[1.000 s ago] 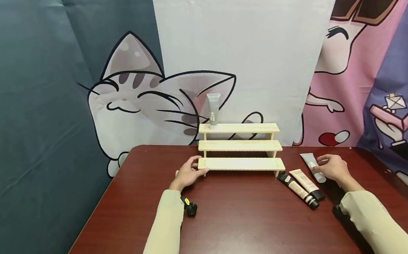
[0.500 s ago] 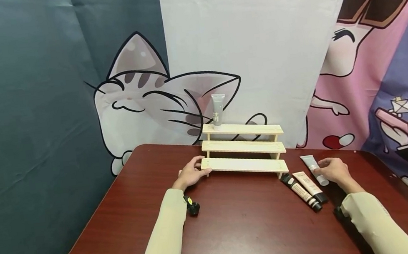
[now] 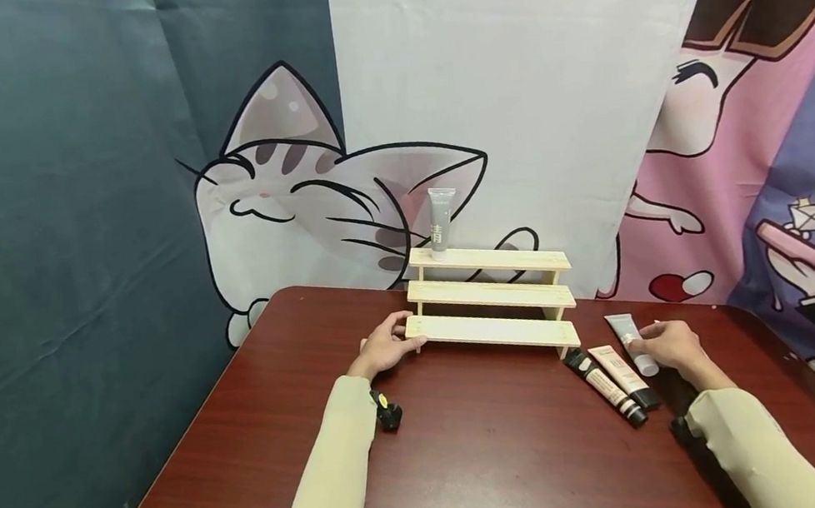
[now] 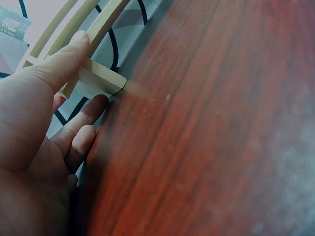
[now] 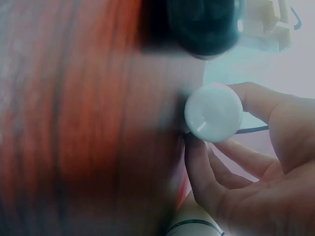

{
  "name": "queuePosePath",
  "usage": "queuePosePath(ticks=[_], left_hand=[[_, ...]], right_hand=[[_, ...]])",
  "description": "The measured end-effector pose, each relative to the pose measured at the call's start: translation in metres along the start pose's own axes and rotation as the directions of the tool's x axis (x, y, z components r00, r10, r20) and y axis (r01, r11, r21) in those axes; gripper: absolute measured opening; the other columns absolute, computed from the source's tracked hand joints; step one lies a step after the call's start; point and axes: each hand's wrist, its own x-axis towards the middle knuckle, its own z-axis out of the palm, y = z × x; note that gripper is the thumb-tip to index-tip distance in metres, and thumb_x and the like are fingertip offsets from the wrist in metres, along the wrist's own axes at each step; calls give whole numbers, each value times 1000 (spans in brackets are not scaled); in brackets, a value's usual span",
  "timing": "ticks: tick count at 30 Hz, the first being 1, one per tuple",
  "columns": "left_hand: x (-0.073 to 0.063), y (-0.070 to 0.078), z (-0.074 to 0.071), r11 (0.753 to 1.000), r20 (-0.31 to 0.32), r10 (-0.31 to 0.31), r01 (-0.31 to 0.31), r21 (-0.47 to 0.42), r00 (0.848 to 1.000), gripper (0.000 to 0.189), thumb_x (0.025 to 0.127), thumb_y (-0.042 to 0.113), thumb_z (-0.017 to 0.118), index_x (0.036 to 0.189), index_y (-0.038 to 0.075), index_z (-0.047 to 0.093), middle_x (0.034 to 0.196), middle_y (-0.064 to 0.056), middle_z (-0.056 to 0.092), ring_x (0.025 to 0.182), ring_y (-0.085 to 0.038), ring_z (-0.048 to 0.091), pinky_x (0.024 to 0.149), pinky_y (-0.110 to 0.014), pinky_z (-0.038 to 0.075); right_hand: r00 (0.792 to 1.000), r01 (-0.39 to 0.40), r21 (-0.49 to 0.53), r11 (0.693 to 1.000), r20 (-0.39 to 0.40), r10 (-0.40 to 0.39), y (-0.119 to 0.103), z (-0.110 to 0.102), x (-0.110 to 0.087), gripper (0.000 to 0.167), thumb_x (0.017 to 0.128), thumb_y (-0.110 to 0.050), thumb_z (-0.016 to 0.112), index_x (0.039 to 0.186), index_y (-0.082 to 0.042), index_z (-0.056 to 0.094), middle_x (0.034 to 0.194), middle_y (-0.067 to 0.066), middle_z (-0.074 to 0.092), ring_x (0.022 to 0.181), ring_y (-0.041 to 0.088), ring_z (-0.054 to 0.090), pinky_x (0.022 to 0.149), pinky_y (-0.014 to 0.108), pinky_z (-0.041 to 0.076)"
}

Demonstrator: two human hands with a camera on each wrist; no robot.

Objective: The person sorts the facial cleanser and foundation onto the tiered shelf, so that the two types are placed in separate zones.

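My left hand (image 3: 388, 344) grips the left end of the lowest tier of a pale wooden three-step display rack (image 3: 492, 331). In the left wrist view the thumb (image 4: 74, 51) lies over the board, with fingers below by the rack's leg. On the right, my right hand (image 3: 674, 343) pinches a grey squeeze tube (image 3: 623, 332) lying on the table. Its round white cap (image 5: 214, 113) faces the right wrist camera, between thumb and fingers. Another grey tube (image 3: 441, 221) stands cap down on the top tier, toward the left end.
Left of the gripped tube lie a beige tube with a black cap (image 3: 621, 372) and a black-and-beige tube (image 3: 604, 389), side by side near the rack's right front leg. All rests on a dark red wooden table (image 3: 477, 464). A printed cloth backdrop (image 3: 526, 106) hangs behind.
The head view has turned slightly, so the rack, tubes and hands sit a little further right and lower. Both hands keep to the same places on rack and tube.
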Motion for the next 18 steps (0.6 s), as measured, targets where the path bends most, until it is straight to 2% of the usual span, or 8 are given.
queuePosePath(ticks=[7,13,18], left_hand=[[-2,2,1,1000,-1,-4,4,-1,1000,65,86,44,75,142,22,51,113,0,70,102,-18,65,95,-52,25],[-2,2,1,1000,-1,3,-3,-3,1000,64,86,44,76,141,21,51,113,0,70,100,-18,65,94,-51,26],[-2,3,-1,1000,-3,0,0,-5,1000,64,87,44,75,142,22,51,112,0,70,100,-18,65,94,-51,26]], right_hand=[[1000,-5,7,1000,-4,5,-1,1,-2,52,82,-26,76,114,14,65,135,37,48,94,39,58,62,30,47],[999,7,48,999,-36,-5,-6,-1,-3,51,81,-22,75,114,16,64,102,30,66,84,34,61,58,30,49],[996,32,73,997,-80,-26,-14,0,-2,50,81,-22,76,115,13,64,97,27,69,79,28,63,58,30,49]])
